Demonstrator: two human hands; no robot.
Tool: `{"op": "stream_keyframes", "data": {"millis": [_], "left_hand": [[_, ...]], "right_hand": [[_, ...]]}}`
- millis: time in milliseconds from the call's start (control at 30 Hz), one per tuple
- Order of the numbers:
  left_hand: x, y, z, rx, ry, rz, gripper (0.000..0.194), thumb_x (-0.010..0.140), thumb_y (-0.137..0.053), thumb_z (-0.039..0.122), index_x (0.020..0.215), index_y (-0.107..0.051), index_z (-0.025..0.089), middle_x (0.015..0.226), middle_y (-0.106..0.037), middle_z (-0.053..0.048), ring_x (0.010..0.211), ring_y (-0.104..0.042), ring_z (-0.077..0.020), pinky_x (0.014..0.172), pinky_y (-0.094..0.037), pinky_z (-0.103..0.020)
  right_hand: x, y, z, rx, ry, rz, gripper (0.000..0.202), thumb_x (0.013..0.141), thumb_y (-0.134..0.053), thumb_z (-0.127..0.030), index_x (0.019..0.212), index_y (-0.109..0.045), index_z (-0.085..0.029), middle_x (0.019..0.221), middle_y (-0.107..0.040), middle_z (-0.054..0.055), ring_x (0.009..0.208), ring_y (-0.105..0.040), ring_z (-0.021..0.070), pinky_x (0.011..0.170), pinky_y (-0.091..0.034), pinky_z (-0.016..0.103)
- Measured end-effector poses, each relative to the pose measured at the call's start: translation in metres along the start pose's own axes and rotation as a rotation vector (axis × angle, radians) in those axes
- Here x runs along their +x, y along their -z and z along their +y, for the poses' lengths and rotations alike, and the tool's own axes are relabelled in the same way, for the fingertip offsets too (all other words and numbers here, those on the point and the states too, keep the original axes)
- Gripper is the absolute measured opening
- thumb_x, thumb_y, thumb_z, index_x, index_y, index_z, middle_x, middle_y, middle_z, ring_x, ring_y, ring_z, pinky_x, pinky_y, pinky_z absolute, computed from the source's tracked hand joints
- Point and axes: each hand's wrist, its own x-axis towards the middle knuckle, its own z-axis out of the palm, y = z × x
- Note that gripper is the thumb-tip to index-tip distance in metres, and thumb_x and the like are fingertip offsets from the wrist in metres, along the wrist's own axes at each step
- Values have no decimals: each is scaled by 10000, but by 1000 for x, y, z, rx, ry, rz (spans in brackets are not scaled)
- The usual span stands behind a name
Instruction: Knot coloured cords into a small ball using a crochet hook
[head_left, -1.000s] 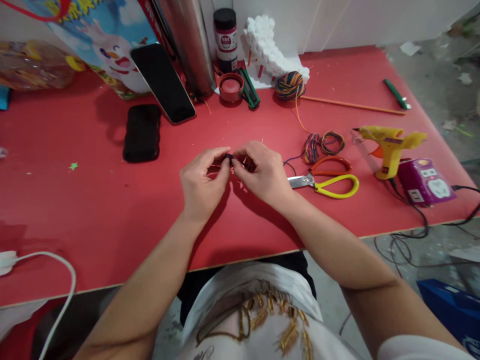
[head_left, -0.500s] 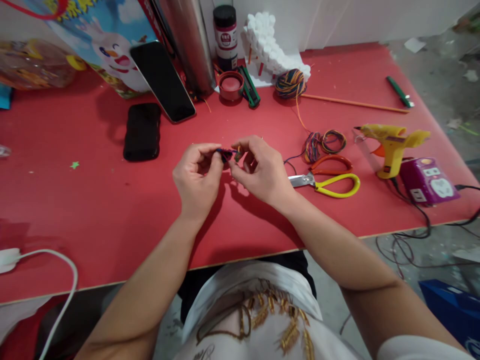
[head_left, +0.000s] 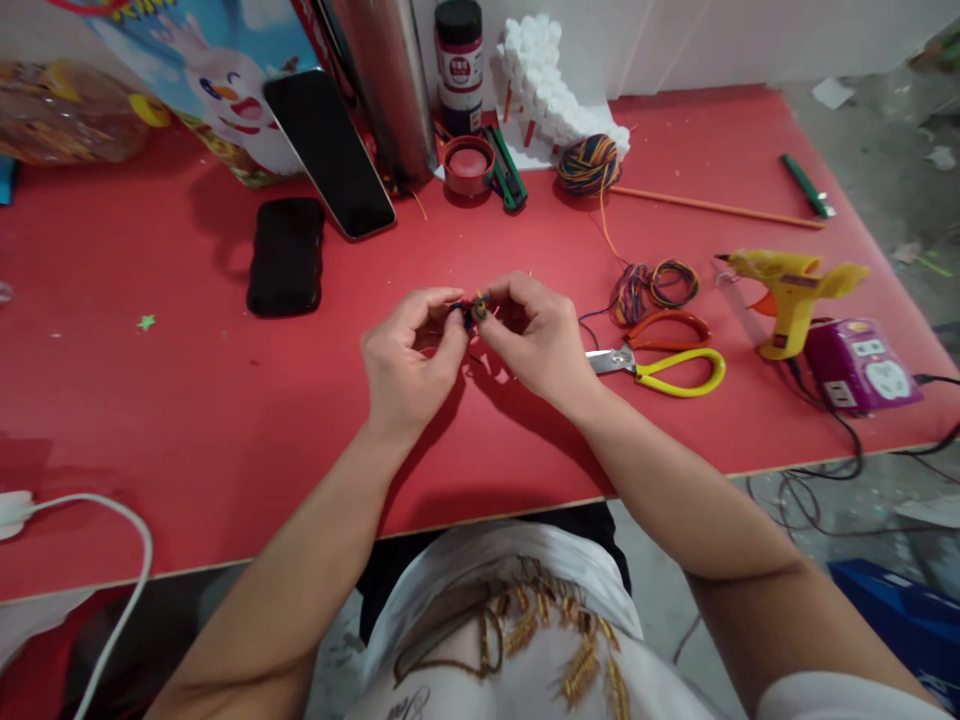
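Between my two hands is a small piece of multicoloured yarn work (head_left: 470, 311), dark blue and red with a yellowish-green bit at its right end. My left hand (head_left: 417, 345) pinches its left side between thumb and forefinger. The right end sits between the thumb and fingers of my right hand (head_left: 534, 330). Fingers cover much of the piece, so its full shape is hidden. Just right of my right hand lie scissors (head_left: 679, 373) with one yellow and one red handle. Behind them rest loose coils of the same yarn (head_left: 634, 293), leading by a strand to a yarn ball (head_left: 589, 164).
A yellow glue gun (head_left: 791, 295) stands by a purple power socket box (head_left: 862, 365) at the right. Farther back are an orange stick (head_left: 720, 207), a green cutter (head_left: 508, 172), a red lid (head_left: 469, 165) and a steel flask (head_left: 390, 90). A phone (head_left: 330, 150) leans behind a black case (head_left: 286, 257).
My hands have come closer together, with the left shifted slightly right. The yellowish-green end of the yarn piece now sits against the dark part. The camera view has shifted slightly.
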Motion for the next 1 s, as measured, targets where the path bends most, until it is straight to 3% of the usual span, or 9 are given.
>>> {"op": "stream_keyframes", "data": {"millis": [100,233,500,600,767,1000], "left_hand": [[0,3,3,86,-82,-34,194,960,-726,172,1133,-809,203,1088,-831,-60,915,-792,-162,816,-643,-257],[0,4,3,124,-130,-65,191,962,-719,151,1105,-828,215,1023,-832,-43,877,-779,-162,839,-630,-279],[-4,4,3,-3,47,1,112,1002,-734,289,1021,-841,263,917,-808,-15,838,-736,-167,825,-604,-303],[-4,3,0,-72,75,3,132,1005,-739,331,1051,-831,248,960,-814,-21,869,-752,-165,843,-619,-297],[-4,-1,-4,-125,41,-32,201,986,-748,244,1176,-813,230,1095,-829,-46,955,-788,-170,906,-630,-291],[-5,0,0,-148,51,-30,164,994,-742,263,1128,-833,237,1069,-822,-45,990,-776,-179,933,-622,-296]], "right_hand": [[1,3,0,-40,15,-17,43,883,-647,-184,902,-680,-164,786,-665,-18,646,-529,95,624,-404,267],[0,3,-1,-84,81,-34,39,916,-649,-163,882,-669,-165,812,-655,0,711,-568,112,682,-436,270],[-6,-1,4,-380,377,-37,109,1008,-577,-139,925,-632,-182,883,-667,44,792,-600,163,719,-443,298],[-6,0,4,-402,356,-22,70,1010,-605,-151,958,-634,-187,927,-686,50,800,-610,169,724,-453,305],[-3,1,5,-345,304,0,112,959,-640,-95,957,-609,-203,921,-684,19,859,-647,162,779,-503,290],[-4,3,3,-413,356,-15,59,1015,-605,-162,979,-628,-202,960,-687,46,832,-637,173,746,-508,311]]}}
